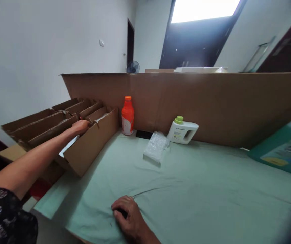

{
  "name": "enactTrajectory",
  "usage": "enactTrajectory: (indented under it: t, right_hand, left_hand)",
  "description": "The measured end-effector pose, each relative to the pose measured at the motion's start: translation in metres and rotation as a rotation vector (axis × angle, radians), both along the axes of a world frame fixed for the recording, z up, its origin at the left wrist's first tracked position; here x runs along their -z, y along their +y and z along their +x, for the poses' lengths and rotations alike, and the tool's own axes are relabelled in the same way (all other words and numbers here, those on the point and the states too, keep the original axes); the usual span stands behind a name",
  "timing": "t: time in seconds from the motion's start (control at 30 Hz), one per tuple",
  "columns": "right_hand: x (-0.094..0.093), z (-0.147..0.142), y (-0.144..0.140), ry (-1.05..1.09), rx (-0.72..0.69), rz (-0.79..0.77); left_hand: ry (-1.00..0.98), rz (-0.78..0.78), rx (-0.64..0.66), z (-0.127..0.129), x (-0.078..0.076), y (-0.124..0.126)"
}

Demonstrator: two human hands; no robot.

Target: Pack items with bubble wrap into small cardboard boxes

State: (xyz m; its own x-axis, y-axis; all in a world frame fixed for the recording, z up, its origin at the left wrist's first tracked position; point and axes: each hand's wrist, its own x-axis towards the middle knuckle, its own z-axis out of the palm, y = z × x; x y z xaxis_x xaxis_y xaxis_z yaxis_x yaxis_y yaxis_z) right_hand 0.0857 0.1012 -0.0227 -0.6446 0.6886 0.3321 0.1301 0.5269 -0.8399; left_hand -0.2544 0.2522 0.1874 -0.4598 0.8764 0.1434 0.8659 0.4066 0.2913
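My left hand (81, 127) reaches into a cardboard box (94, 142) with dividers, at the left of the table. Its fingers curl down near a divider crossing; the fingertips and whatever they grip are hidden. A white flat item (70, 145) shows in the compartment under my wrist. Low in the middle, my right hand (129, 215) rests on the green cloth, closed round the dark handle of a thin-shafted tool (148, 191). The slim shaft points right, over the cloth. Beyond it lies a bubble-wrapped packet (156, 147).
An orange bottle (127, 117), a dark flat phone-like object (143, 135) and a white jug with a green cap (182, 132) line the back, before an upright cardboard panel (211, 105). A large teal container (282, 149) stands at the right. Green cloth (206, 189) covers the table.
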Motion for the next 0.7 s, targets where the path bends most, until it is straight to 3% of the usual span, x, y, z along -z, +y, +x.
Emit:
enactTrajectory:
  t: [0.1, 0.23, 0.33, 0.4, 0.47, 0.57, 0.63, 0.7]
  right_hand:
    - [0.002, 0.0, -0.001, -0.004, -0.003, -0.014]
    - [0.005, -0.001, -0.001, 0.007, 0.003, 0.002]
    - [0.005, -0.002, 0.0, 0.02, -0.003, 0.018]
    - [0.005, -0.002, 0.0, 0.029, -0.01, 0.021]
    - [0.006, -0.001, 0.001, 0.038, -0.018, 0.037]
    - [0.01, 0.0, 0.003, 0.07, -0.036, 0.079]
    - [0.015, 0.0, 0.005, 0.09, -0.045, 0.103]
    - [0.024, -0.001, 0.007, 0.094, -0.04, 0.134]
  left_hand:
    - [0.005, 0.011, -0.033, -0.003, -0.001, -0.001]
    - [0.041, 0.126, -0.095, 0.001, -0.028, -0.039]
    - [0.004, 0.398, -0.098, 0.032, -0.051, -0.07]
    - [-0.066, 0.649, -0.011, 0.064, -0.058, -0.072]
    - [-0.131, 0.769, 0.177, 0.096, -0.055, -0.058]
    - [-0.268, 0.632, 0.471, 0.114, -0.046, -0.021]
    - [-0.281, 0.563, 0.453, 0.1, -0.043, 0.003]
    - [-0.239, 0.506, 0.289, 0.073, -0.043, 0.024]
